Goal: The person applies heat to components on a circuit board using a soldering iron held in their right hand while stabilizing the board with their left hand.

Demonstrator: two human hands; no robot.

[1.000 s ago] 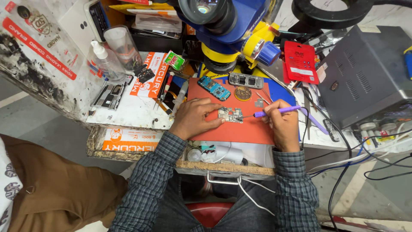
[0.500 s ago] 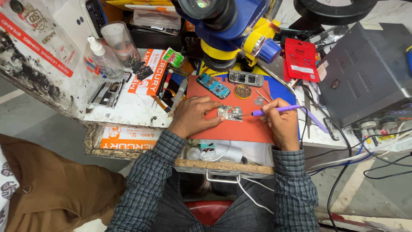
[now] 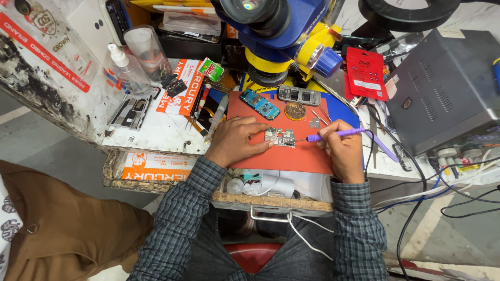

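While the left hand (image 3: 235, 139) lies flat on the red mat (image 3: 291, 156), its fingers spread and pressing the left edge of a small circuit board (image 3: 279, 137), the right hand (image 3: 344, 151) pinches a purple soldering iron (image 3: 336, 135) like a pen. The iron's thin tip reaches to the board's right edge, at about three o'clock from the board, and seems to touch it. The board sits near the middle of the mat, between the two hands.

At twelve o'clock from the board lie a blue circuit board (image 3: 263, 104), a grey metal frame (image 3: 299, 95) and a round brown disc (image 3: 295, 110), all on or at the far edge of the mat. Above them hangs a blue and yellow microscope (image 3: 291, 31). At two o'clock, a red packet (image 3: 366, 73) lies beside a large grey box (image 3: 442, 78). At ten o'clock stand a clear squeeze bottle (image 3: 125, 70) and a plastic cup (image 3: 148, 49) on the white bench top (image 3: 156, 132). At six o'clock, an open drawer (image 3: 271, 190) holds white bits and wire. A brown sleeve (image 3: 62, 224) of another person shows at eight o'clock.
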